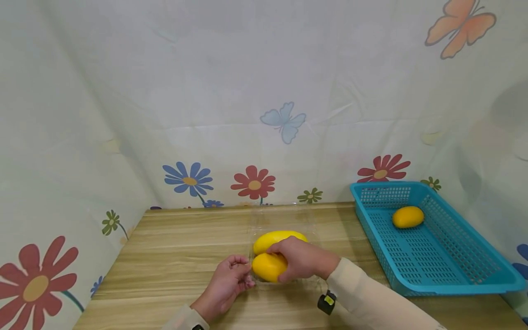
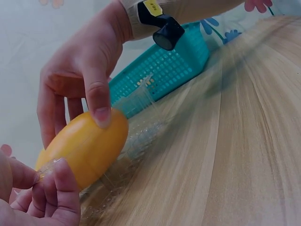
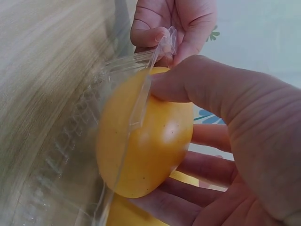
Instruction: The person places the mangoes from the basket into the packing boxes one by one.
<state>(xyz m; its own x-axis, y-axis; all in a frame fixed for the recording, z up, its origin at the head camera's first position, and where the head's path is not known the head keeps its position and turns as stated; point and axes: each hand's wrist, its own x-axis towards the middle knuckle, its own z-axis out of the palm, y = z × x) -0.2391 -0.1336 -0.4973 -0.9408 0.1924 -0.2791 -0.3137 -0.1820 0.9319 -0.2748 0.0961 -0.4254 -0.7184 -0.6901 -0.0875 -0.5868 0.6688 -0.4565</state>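
My right hand [image 1: 304, 259] grips a smooth yellow mango [image 1: 264, 267], thumb on one side and fingers spread on the other. The mango is lowered partly inside a clear plastic box [image 3: 70, 155], behind its front wall in the right wrist view. Another yellow fruit [image 1: 274, 240], longer in outline, lies in the box just behind it. With thumb and fingertips my left hand [image 1: 228, 283] pinches the box's clear edge [image 3: 164, 43] at its left front corner. The transparent lid [image 1: 282, 217] stands folded back toward the wall.
A blue perforated basket [image 1: 474, 288] stands on the right of the wood-grain table [image 1: 181, 243], with one mango [image 1: 408, 217] at its far end. Behind the table hangs a curtain [image 1: 222, 91] printed with flowers and butterflies. A black wrist camera [image 1: 327, 302] hangs under the right sleeve.
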